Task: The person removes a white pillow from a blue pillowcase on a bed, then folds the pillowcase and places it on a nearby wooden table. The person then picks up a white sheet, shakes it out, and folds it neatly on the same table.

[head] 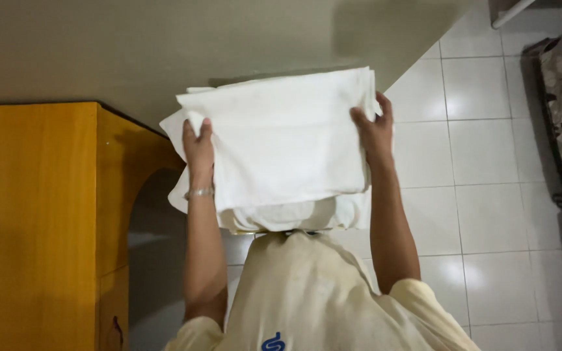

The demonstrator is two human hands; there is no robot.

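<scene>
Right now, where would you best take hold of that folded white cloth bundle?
Probably by its two short side edges, coming in from left and right, as both hands do now. The folded white cloth bundle is wide, flat and layered; the left hand and right hand pinching opposite sides keeps the layers together and level.
</scene>
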